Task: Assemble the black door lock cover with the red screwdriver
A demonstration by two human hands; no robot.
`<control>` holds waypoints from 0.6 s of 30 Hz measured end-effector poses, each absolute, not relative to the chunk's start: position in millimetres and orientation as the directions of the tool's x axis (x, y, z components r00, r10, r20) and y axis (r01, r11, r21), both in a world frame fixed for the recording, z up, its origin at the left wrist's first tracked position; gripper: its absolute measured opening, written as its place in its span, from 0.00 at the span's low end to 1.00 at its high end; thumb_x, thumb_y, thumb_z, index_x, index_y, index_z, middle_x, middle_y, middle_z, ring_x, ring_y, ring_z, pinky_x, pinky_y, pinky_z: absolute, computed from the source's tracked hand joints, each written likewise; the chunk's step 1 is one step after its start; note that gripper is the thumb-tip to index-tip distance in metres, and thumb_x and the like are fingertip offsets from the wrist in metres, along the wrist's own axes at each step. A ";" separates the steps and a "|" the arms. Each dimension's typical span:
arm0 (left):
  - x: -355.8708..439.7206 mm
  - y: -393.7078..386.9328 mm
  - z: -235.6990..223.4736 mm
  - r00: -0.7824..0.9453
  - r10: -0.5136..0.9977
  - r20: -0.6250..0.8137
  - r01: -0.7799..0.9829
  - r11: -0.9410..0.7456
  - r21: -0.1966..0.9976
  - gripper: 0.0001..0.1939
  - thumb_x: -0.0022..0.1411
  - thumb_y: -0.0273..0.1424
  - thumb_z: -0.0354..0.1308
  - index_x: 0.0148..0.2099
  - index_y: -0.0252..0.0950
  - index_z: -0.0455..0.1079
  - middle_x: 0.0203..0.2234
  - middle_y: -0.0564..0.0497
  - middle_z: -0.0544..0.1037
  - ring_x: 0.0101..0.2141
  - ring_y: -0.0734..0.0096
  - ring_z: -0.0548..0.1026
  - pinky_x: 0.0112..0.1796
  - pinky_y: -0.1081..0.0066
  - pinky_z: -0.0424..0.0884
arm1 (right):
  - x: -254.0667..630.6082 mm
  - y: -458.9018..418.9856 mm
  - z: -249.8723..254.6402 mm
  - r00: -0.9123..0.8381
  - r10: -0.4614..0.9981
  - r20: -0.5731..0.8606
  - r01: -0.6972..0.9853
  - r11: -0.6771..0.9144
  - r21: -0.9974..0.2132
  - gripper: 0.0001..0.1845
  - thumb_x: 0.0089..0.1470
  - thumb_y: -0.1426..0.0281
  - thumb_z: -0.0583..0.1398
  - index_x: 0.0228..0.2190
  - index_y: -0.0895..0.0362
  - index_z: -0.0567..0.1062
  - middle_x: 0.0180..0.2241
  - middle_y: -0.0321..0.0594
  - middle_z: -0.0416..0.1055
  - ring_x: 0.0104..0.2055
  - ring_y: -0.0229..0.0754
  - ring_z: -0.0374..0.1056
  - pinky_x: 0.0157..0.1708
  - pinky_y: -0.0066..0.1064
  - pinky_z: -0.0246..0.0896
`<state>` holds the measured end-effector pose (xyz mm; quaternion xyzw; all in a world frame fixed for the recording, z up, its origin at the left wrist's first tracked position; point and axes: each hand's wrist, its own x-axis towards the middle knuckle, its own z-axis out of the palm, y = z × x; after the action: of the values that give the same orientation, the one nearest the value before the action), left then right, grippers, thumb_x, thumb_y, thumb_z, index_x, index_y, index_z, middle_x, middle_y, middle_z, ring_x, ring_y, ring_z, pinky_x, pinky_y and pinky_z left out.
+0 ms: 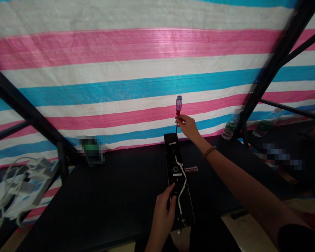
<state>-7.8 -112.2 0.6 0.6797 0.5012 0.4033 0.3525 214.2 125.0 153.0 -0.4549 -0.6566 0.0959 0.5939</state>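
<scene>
A long black door lock panel point(185, 201) lies on the black table, its back facing up. Along it runs a white cable point(185, 183), and a metallic handle point(191, 169) sticks out from its right side. My left hand point(163, 210) holds the panel's lower left edge, with the index finger and thumb on top; its other fingers are mostly hidden. My right hand point(187, 126) pinches the screwdriver point(179, 104) just under its clear purple and red grip. The screwdriver stands upright, its shaft reaching down to the panel's far end. Its exact tip contact is too small to tell.
A power strip point(39, 185) with tangled white cords lies at the left. A blurred dark and green object point(91, 148) sits at the back left. Plastic bottles point(229, 127) stand at the back right near the black frame post point(267, 77). Striped sheeting point(120, 70) hangs behind.
</scene>
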 end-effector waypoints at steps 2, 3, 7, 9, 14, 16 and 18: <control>-7.6 -112.0 0.9 0.172 0.966 0.195 0.400 -0.250 0.882 0.21 0.68 0.38 0.54 0.61 0.42 0.72 0.53 0.43 0.79 0.53 0.57 0.76 0.54 0.57 0.73 | 213.4 123.9 151.9 0.106 0.712 0.694 0.476 0.576 -0.664 0.10 0.59 0.62 0.59 0.33 0.55 0.76 0.31 0.42 0.76 0.34 0.46 0.74 0.34 0.40 0.75; -7.7 -112.0 1.0 0.172 0.965 0.196 0.400 -0.250 0.881 0.21 0.68 0.38 0.54 0.61 0.42 0.72 0.53 0.43 0.79 0.53 0.57 0.76 0.54 0.57 0.72 | 212.8 123.2 151.9 0.107 0.710 0.696 0.465 0.583 -0.666 0.10 0.59 0.62 0.58 0.33 0.55 0.76 0.31 0.42 0.75 0.33 0.46 0.74 0.34 0.40 0.75; -8.1 -112.5 1.8 0.182 0.964 0.194 0.396 -0.253 0.883 0.21 0.68 0.38 0.53 0.61 0.42 0.72 0.52 0.43 0.80 0.53 0.57 0.77 0.54 0.57 0.72 | 209.8 120.5 156.0 0.131 0.690 0.712 0.408 0.617 -0.673 0.11 0.60 0.60 0.58 0.34 0.54 0.74 0.32 0.41 0.73 0.32 0.43 0.73 0.31 0.37 0.76; -8.2 -112.6 2.2 0.185 0.964 0.191 0.398 -0.252 0.882 0.21 0.68 0.37 0.53 0.61 0.43 0.72 0.52 0.43 0.80 0.53 0.58 0.77 0.54 0.57 0.72 | 208.7 119.6 158.6 0.126 0.679 0.723 0.407 0.630 -0.662 0.11 0.60 0.60 0.59 0.34 0.54 0.74 0.32 0.41 0.73 0.32 0.43 0.73 0.31 0.37 0.76; -8.0 -111.6 1.1 0.166 0.964 0.206 0.416 -0.258 0.872 0.21 0.68 0.37 0.54 0.60 0.43 0.73 0.51 0.44 0.80 0.52 0.57 0.77 0.53 0.57 0.73 | 209.0 117.4 158.0 0.107 0.669 0.736 0.429 0.637 -0.641 0.11 0.61 0.60 0.58 0.34 0.54 0.74 0.34 0.41 0.72 0.32 0.41 0.72 0.33 0.36 0.77; -8.0 -110.9 0.5 0.160 0.965 0.207 0.415 -0.255 0.873 0.21 0.67 0.39 0.54 0.59 0.42 0.73 0.51 0.43 0.81 0.51 0.57 0.78 0.53 0.57 0.73 | 209.9 115.1 156.1 0.123 0.669 0.733 0.411 0.638 -0.651 0.11 0.61 0.60 0.57 0.34 0.54 0.73 0.34 0.41 0.72 0.33 0.42 0.72 0.32 0.36 0.77; -8.3 -110.3 0.3 0.162 0.968 0.193 0.410 -0.244 0.879 0.21 0.67 0.40 0.54 0.59 0.41 0.74 0.50 0.43 0.81 0.51 0.56 0.78 0.53 0.57 0.73 | 210.8 111.2 155.5 0.145 0.670 0.728 0.389 0.638 -0.665 0.11 0.61 0.60 0.57 0.34 0.54 0.73 0.33 0.41 0.72 0.33 0.42 0.73 0.32 0.35 0.76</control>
<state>-8.3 -110.3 0.3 0.6787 0.5074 0.4019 0.3471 210.8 111.2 155.5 -0.4108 -0.6443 0.1106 0.6355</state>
